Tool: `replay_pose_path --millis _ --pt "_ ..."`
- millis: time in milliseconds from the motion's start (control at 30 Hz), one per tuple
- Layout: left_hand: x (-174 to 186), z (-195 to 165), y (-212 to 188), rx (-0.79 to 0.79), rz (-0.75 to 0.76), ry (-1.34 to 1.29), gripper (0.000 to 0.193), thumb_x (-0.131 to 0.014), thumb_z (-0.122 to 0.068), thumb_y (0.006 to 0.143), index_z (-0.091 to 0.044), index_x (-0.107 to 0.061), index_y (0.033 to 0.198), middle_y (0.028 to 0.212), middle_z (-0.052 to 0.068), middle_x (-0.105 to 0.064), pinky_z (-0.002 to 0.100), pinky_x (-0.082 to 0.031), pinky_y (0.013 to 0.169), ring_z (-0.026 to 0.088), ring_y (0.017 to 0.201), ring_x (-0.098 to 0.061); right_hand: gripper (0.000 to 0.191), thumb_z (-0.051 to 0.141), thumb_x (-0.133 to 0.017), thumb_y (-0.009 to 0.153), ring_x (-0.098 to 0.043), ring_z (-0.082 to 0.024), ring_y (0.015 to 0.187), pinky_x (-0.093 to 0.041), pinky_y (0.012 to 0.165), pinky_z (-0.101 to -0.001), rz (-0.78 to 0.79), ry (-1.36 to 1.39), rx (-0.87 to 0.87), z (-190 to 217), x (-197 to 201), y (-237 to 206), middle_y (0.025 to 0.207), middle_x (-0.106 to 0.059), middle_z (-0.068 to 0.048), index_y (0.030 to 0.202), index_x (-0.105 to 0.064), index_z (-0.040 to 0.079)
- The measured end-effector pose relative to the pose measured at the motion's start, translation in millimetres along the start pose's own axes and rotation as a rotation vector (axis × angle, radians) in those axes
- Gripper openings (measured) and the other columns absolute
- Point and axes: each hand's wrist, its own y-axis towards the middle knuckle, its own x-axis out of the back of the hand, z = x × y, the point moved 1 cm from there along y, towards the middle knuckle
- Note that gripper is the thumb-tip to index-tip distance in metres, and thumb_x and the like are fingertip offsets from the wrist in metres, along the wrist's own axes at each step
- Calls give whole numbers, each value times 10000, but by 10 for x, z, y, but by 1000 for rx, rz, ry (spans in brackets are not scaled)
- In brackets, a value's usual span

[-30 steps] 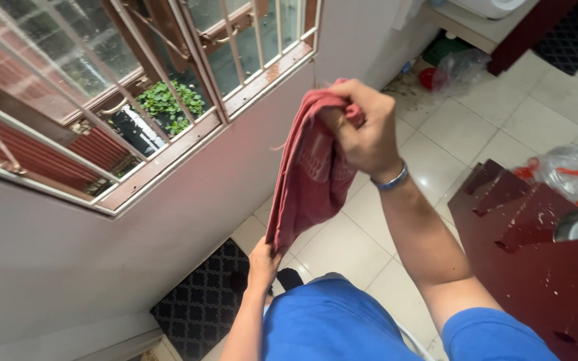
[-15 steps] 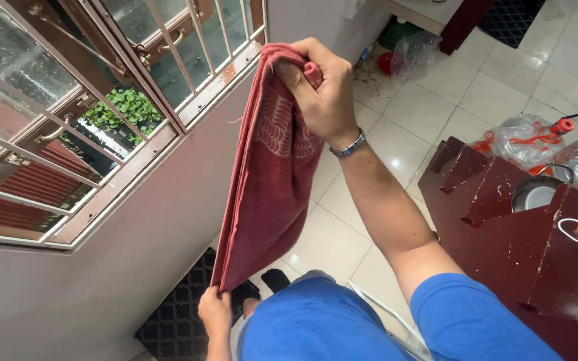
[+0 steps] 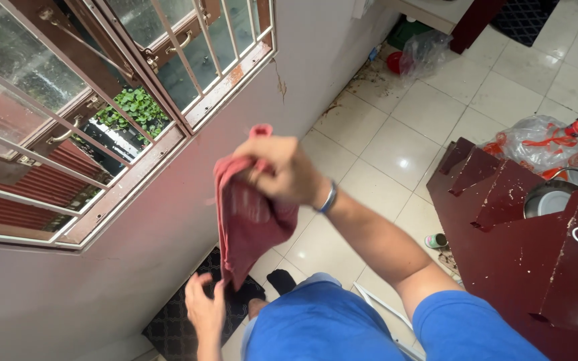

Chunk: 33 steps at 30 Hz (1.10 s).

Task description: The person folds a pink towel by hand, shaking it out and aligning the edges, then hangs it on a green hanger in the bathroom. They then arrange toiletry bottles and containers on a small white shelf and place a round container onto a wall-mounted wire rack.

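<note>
A dark red cloth (image 3: 245,220) hangs in front of me, below a barred window. My right hand (image 3: 282,170) is closed around its top edge at chest height; a blue band circles that wrist. My left hand (image 3: 203,307) is low, its fingers apart, right beside the cloth's bottom corner; whether it grips the corner I cannot tell. The cloth is bunched and blurred from motion.
A barred window (image 3: 135,87) with a brown frame fills the wall at left. A dark patterned mat (image 3: 182,327) lies on the white tiled floor. A dark red wooden piece (image 3: 530,234) stands at right, with a metal bowl (image 3: 553,197) and plastic bags (image 3: 536,140) beyond it.
My right hand has come down from high up, so the cloth that was stretched long now hangs shorter and bunched. The left hand has loosened at the bottom corner.
</note>
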Motion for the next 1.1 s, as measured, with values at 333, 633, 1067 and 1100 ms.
replay_pose_path --millis 333,633,1067,1100 --pt "700 -1267 179 -272 26 -578 352 -832 -146 878 -1 -685 1163 943 106 -743 313 -578 787 182 856 -700 214 114 -737 875 -735 -237 905 -591 806 -354 209 83 -54 372 -818 -539 1005 -738 -58 1089 -727 105" --pt "905 -671 -2 -227 -226 -930 288 -761 -283 981 -30 -626 1012 869 2 -682 212 -501 704 45 769 -601 343 345 -626 1087 -502 -49 704 -444 631 -235 -264 161 -483 -478 -138 -1031 754 -576 36 949 -642 33" --pt "1061 -776 -366 -228 -445 -678 355 -705 -349 995 -20 -592 1069 884 15 -675 205 -524 718 49 785 -612 448 473 -614 1074 -499 -40 612 -409 559 -221 -394 4 -251 -638 -274 -1368 699 -551 50 942 -578 46" --pt "1062 -790 -365 -214 -464 -654 357 -700 -347 991 -20 -585 1079 877 20 -671 206 -524 708 50 773 -610 441 469 -631 1060 -481 -44 611 -393 558 -227 -387 30 -281 -665 -272 -1369 687 -535 46 933 -579 50"
